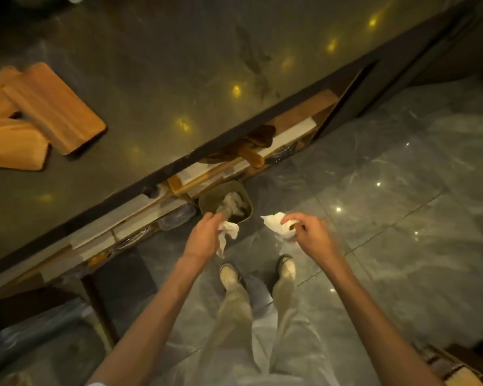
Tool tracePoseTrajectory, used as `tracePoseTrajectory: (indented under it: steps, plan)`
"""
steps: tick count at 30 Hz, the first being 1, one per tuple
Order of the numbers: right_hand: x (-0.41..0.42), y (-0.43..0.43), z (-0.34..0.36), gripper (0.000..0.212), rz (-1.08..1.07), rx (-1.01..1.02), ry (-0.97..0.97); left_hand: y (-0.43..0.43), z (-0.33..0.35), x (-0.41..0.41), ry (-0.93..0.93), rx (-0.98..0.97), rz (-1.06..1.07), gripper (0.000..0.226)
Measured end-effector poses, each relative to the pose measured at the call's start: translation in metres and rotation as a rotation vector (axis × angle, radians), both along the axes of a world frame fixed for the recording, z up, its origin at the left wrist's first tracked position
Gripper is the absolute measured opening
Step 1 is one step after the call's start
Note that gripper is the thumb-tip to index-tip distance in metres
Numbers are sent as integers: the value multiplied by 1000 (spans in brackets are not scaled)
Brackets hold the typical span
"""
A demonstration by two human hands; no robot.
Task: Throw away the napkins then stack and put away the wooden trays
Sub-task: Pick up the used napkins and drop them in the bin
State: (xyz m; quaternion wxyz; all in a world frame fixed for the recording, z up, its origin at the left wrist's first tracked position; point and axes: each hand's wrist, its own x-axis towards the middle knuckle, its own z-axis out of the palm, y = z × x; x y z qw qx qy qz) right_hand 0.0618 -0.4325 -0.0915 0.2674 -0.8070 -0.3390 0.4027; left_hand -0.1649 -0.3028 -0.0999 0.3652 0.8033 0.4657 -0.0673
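Note:
My left hand [204, 238] grips a crumpled white napkin [228, 232] just beside the rim of a small olive bin [216, 195] on the floor. Crumpled napkins [232, 203] lie inside the bin. My right hand [308, 232] holds a second white napkin [276, 222] a little to the right of the bin. Three wooden trays [53, 107] lie overlapping on the dark counter [179, 65] at the far left, one partly cut off by the frame edge.
Open shelves under the counter edge hold white boards [290, 136], wooden utensils [251, 156] and clear containers [176, 217]. My feet [257, 271] stand on a glossy grey tiled floor [402, 190]. A wooden object [457, 371] sits at the bottom right.

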Motion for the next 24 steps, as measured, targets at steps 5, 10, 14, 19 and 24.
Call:
tracePoseTrajectory:
  steps: [5, 10, 14, 19, 24]
  plan:
    - [-11, 29, -101, 41, -93, -7, 122, 25, -82, 15, 9, -124, -3, 28]
    - [-26, 41, -239, 29, -132, -90, 224, 38, -203, 26, 100, -266, 4, 35]
    - [-29, 50, -342, 19, -210, -135, 272, 60, -308, 24, 121, -276, 38, 51]
    - [-28, 66, -413, 21, -236, -77, 368, 83, -408, 35, 155, -226, 87, 45]
    - [-38, 100, -475, 29, -102, -227, 276, 97, -472, 42, 214, -134, -12, 36]
